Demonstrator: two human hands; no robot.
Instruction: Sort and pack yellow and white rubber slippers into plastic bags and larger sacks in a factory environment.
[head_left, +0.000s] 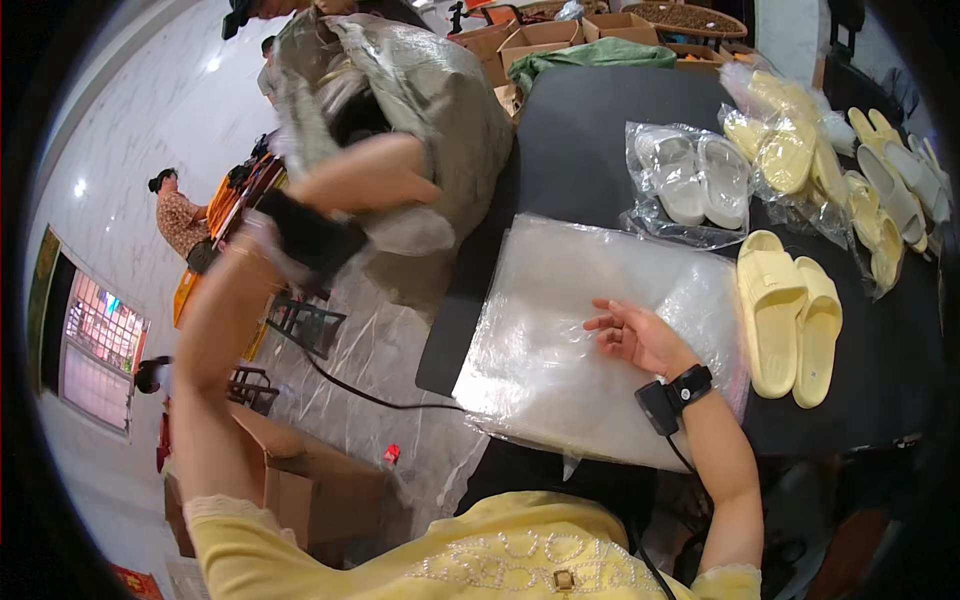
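A smooth black tabletop (590, 110) lies before you, beside a pale marble-patterned floor (400, 345). Your hands are well apart. Your left hand (375, 180), blurred, is stretched out at the large grey-green woven sack (455, 110); you cannot tell from this view whether it touches or grips anything. Your right hand (640, 335), fingers loosely curled and holding nothing, is over the flat stack of clear plastic bags (540, 300) in front of you; contact is unclear. Just right of that stack lie two pale-yellow open-toed slippers (772, 320), side by side; light-grey slippers in clear plastic wrapping (680, 180) lie beyond it.
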